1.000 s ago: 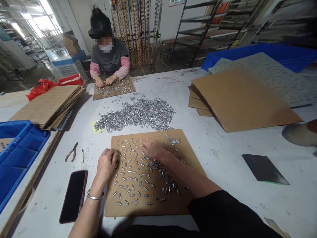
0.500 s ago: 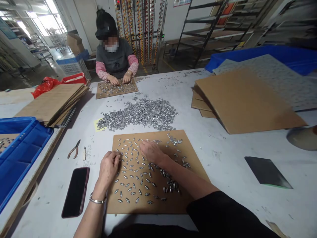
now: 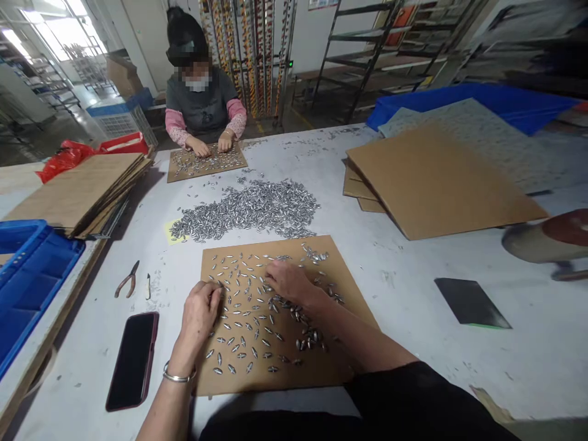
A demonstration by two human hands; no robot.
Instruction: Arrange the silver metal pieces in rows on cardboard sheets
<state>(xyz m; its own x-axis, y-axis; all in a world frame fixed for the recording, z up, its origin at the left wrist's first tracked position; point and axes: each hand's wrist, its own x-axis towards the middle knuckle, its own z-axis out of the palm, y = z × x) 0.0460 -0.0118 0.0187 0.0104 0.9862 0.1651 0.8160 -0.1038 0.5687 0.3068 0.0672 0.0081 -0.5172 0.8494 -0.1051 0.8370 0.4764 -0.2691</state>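
Observation:
A brown cardboard sheet (image 3: 349, 343) lies before me, with many small silver spindle-shaped metal pieces (image 3: 249, 326) spread out singly on its left and middle. Looser clusters of the same pieces (image 3: 312, 340) are on its right side. My left hand (image 3: 200, 309) rests at the sheet's left edge, thumb and fingers curled together; whatever they pinch is hidden. Over the upper middle of the sheet, my right hand (image 3: 290, 282) reaches down among the pieces with its fingers bent and closed. Its fingertips are partly hidden, so I cannot make out what is in them.
Beyond the sheet is a large heap of silver pieces (image 3: 257, 208). Pliers (image 3: 127, 280), a small knife (image 3: 147, 286) and a phone (image 3: 132, 361) lie left. Cardboard stacks (image 3: 441, 184) flank the table. Opposite, a co-worker (image 3: 202, 104) handles pieces on another cardboard sheet (image 3: 184, 174).
My right hand has shifted slightly right and towards me over the sheet. My left hand stays at the left edge. The whole view has swung a little to the right.

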